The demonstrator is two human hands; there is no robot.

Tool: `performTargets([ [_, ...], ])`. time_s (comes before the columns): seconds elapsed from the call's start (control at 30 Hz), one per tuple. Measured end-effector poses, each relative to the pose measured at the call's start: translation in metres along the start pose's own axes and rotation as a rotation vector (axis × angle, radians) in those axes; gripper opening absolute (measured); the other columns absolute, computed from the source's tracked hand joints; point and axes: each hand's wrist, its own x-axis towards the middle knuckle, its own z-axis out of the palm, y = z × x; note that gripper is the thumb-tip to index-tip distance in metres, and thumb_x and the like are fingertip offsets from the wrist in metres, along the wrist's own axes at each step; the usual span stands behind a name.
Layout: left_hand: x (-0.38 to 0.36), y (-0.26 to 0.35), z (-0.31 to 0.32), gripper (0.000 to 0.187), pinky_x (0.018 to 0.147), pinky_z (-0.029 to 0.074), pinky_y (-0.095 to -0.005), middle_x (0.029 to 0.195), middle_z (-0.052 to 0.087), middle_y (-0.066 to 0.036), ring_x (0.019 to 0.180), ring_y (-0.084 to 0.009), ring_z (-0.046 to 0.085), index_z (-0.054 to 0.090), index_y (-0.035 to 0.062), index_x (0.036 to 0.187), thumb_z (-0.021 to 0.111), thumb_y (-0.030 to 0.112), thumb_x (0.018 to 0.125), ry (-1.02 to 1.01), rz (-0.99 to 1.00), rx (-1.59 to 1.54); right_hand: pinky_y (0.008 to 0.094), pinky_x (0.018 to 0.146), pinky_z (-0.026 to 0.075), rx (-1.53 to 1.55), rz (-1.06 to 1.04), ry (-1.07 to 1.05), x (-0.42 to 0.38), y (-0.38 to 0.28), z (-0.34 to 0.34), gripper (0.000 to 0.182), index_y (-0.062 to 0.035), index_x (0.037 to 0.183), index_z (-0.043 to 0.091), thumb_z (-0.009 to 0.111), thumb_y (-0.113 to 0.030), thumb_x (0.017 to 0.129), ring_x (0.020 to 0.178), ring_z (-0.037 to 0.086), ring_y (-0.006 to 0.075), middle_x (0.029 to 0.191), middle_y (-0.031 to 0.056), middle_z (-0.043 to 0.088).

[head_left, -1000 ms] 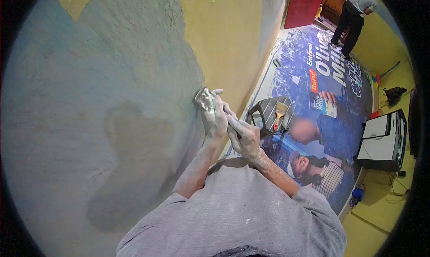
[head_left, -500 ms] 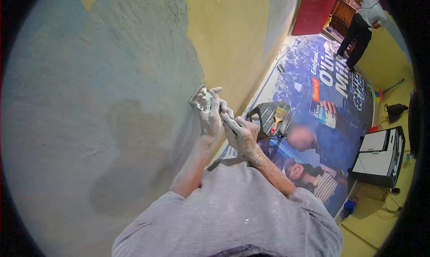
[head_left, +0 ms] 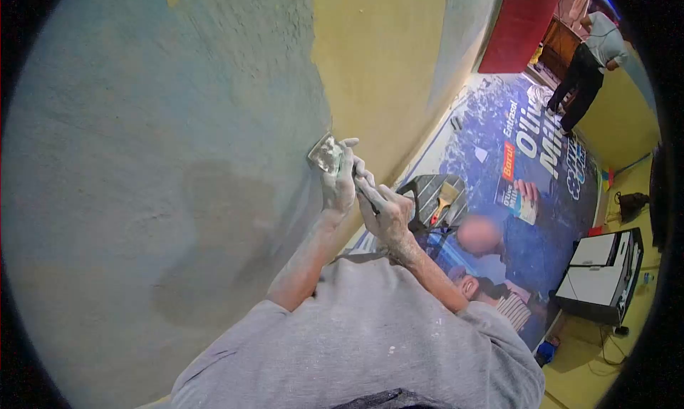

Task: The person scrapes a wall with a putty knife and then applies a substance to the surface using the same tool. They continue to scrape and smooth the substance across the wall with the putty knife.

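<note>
A putty knife (head_left: 326, 154) with a wide metal blade, smeared with pale putty, lies against the grey-plastered wall (head_left: 235, 124) close to the border of the yellow paint (head_left: 370, 67). My left hand (head_left: 338, 188), coated in white dust, is closed at the blade, its fingers up along the tool. Just to its right, my right hand (head_left: 388, 213) is wrapped round what looks like the handle, most of which the fingers hide. The two hands touch. Rough ridges of plaster show on the wall above them.
A dark stool (head_left: 426, 195) with a paintbrush (head_left: 445, 199) on it stands to the right. A printed blue banner (head_left: 491, 145) covers the floor. Another person (head_left: 595, 53) stands at the far right, near a red panel (head_left: 520, 24). A black-and-white cabinet (head_left: 598, 266) is by the opposite wall.
My hands and the putty knife have shifted slightly to the right against the wall. The room sits lower in view as my head has tilted a little.
</note>
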Motion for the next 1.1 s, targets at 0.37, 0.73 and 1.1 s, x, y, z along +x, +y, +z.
performTargets([
  [0.37, -0.003, -0.004, -0.001, 0.030, 0.048, 0.047, -0.0297, 0.065, 0.046, -0.001, 0.051, -0.0133, 0.051, 0.048, 0.0037, 0.118, 0.047, 0.028, 0.102, 0.009, 0.023, -0.003, 0.0332, 0.043, 0.041, -0.006, -0.028, 0.025, -0.004, 0.001, 0.002, 0.031, -0.0109, 0.109, 0.071, 0.071, -0.007, 0.078, 0.048, 0.057, 0.0198, 0.063, 0.0069, 0.058],
  [0.73, 0.008, 0.009, 0.013, 0.036, 0.047, 0.047, -0.0276, 0.065, 0.045, -0.001, 0.049, -0.0117, 0.050, 0.050, 0.0015, 0.120, 0.047, 0.032, 0.102, 0.002, 0.064, -0.002, 0.0347, 0.045, 0.043, 0.011, -0.061, 0.072, 0.009, 0.005, 0.002, 0.035, -0.0093, 0.115, 0.068, 0.070, -0.008, 0.080, 0.049, 0.057, 0.0215, 0.065, 0.0088, 0.056],
  [1.1, 0.002, -0.003, -0.003, 0.038, 0.056, 0.056, -0.0340, 0.090, 0.068, -0.016, 0.065, -0.0242, 0.068, 0.051, 0.0040, 0.127, 0.045, 0.031, 0.102, 0.041, 0.095, 0.006, 0.0361, 0.058, 0.049, 0.130, 0.086, -0.168, -0.008, 0.015, -0.019, 0.048, -0.0028, 0.126, 0.059, 0.070, -0.006, 0.080, 0.067, 0.065, 0.0260, 0.079, 0.0143, 0.063],
])
